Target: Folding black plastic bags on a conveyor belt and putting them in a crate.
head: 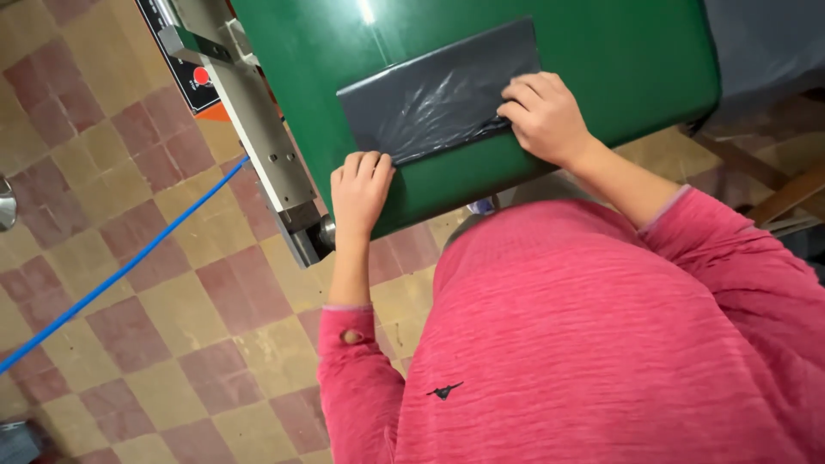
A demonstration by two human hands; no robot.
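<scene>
Belt of smooth green conveyor surface (601, 60) carries a flat dark-grey plastic bag (434, 99). Right hand (543, 116) presses its near corner, fingers curled; left hand (359, 191) pinches its front edge. Metal side rail (258, 129) stands alongside.

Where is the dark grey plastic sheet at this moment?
In the head view, the dark grey plastic sheet lies flat on the green table, upper middle. The left hand touches its near corner and the right hand presses its right end.
</scene>
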